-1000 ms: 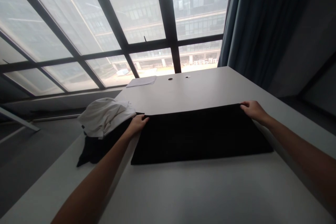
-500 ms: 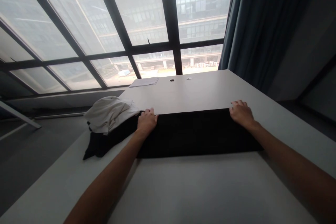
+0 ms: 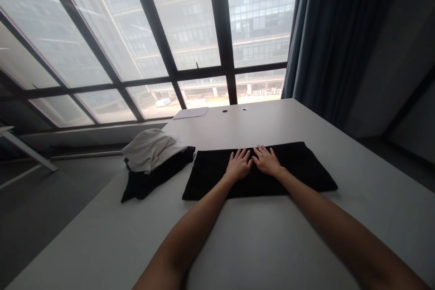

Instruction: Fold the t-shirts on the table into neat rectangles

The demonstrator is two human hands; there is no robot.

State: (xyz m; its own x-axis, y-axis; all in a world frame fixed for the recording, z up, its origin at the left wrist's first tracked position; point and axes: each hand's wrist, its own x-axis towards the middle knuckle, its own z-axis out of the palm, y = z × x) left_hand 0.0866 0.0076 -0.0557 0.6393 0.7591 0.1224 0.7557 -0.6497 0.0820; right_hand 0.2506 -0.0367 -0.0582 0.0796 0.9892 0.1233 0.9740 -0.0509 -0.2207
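A black piece of cloth (image 3: 299,163), folded into a wide flat strip, lies across the white table (image 3: 265,240) in front of me. My left hand (image 3: 239,164) rests flat on its middle with the fingers spread. Right beside it, my right hand (image 3: 266,160) also lies flat on the cloth, fingers apart, the two thumbs close together. Neither hand grips the fabric. What kind of garment the black cloth is, I cannot tell.
Left of the cloth, a light grey garment (image 3: 151,148) lies heaped on another dark garment (image 3: 146,183). White papers (image 3: 190,113) lie at the table's far edge, left of two round holes. Behind stand large windows (image 3: 190,18) and a blue curtain (image 3: 312,45).
Both hands have moved inward from the cloth's far corners to its middle. Their fingers have let go of the edge and spread flat on top.
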